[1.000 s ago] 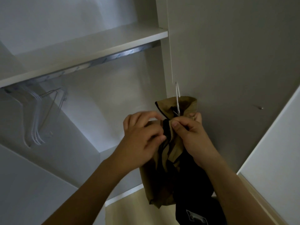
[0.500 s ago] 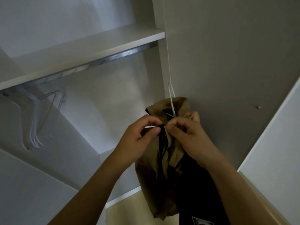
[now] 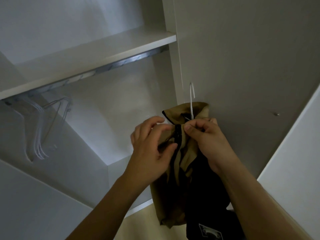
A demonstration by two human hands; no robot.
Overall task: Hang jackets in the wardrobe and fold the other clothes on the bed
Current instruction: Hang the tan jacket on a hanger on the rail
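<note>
Jacket [image 3: 173, 184] now slightly rightward, bunched tan-and-black, both hands' [image 3: 152, 149] grip pinching its collar.

A small metal stud [image 3: 277, 114] sits on the grey panel [image 3: 242, 49] at right. A white panel [image 3: 294, 161] slants across the lower right corner. Pale wood floor [image 3: 138, 226] shows at the bottom.

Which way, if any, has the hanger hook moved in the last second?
Yes: the hanger hook has risen slightly, closer to the level of the wardrobe shelf.
</note>
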